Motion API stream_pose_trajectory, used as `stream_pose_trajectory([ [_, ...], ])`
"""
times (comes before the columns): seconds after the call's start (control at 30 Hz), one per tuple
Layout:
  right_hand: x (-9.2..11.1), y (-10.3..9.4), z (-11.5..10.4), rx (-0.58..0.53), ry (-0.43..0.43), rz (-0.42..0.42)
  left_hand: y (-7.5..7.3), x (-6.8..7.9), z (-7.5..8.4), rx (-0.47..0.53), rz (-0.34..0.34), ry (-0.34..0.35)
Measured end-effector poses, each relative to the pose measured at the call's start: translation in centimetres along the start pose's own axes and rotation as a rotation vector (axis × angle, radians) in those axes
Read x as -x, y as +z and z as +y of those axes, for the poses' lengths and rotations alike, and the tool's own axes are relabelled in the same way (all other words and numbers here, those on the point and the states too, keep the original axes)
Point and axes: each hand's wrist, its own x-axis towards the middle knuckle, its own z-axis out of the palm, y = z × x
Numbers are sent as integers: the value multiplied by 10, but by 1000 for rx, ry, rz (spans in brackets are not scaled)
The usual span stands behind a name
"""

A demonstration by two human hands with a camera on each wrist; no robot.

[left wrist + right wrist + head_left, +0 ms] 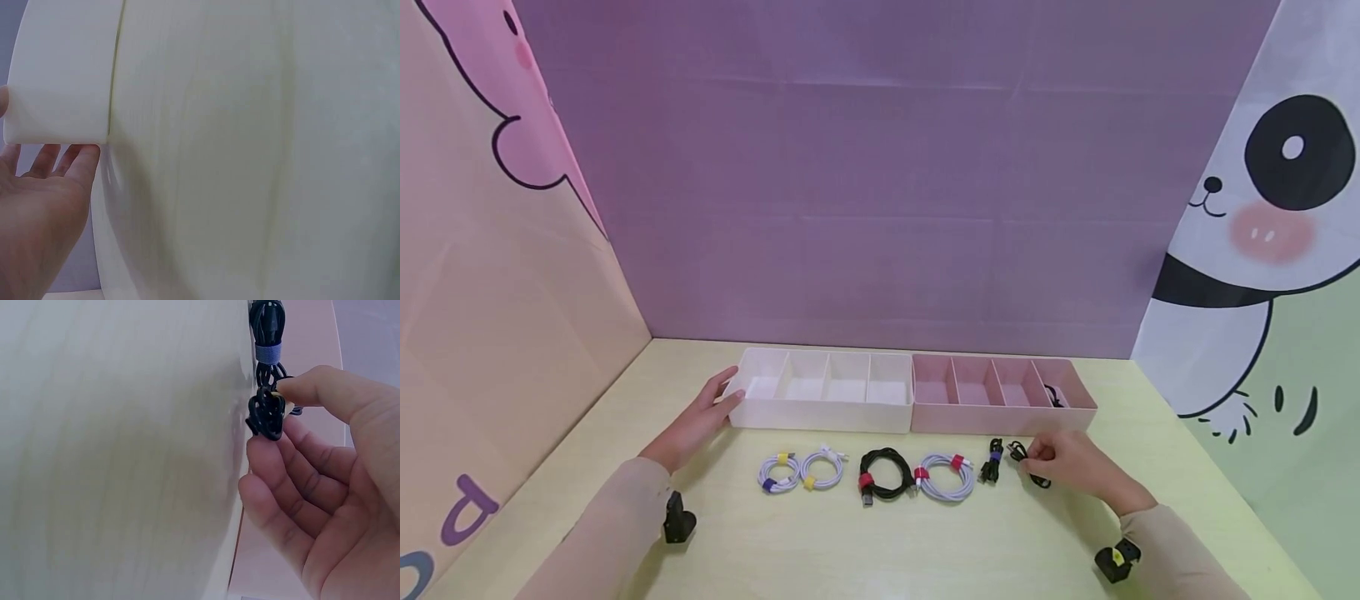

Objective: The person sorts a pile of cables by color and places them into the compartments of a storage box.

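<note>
Black cable bundle (267, 415), pinched in a person's right hand, sits at the front of a pink box as I watch from beside the pale wood bench (850, 550). Along the bench's back edge, a white four-compartment organizer (820, 418) meets a pink four-compartment organizer (992, 422) end to end. The hands work well apart: the left hand (698, 421) rests straight fingers against the white organizer's outer end, while the right hand (1075, 462), by far the nearer, has thumb and fingertip closed on the bundle. Left of that grip runs a row of white and black coils, ending in a blue-tied black bundle (991, 472) just beside the held one. A dark cord (1055, 397) shows in the rightmost pink compartment. The telling line is short: the held bundle lies to the left of the right palm, its long axis slanting from far left to near right, with that rightmost compartment beyond it and slightly right, behind the front wall. Whether the bundle clears the bench, I cannot tell.
</note>
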Motion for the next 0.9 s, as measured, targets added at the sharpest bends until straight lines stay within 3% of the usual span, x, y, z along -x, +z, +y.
stream_pose_trajectory([
  [0.9, -3, -14, -10, -16, -37, 104, 0, 0, 0, -10, -3, 7],
])
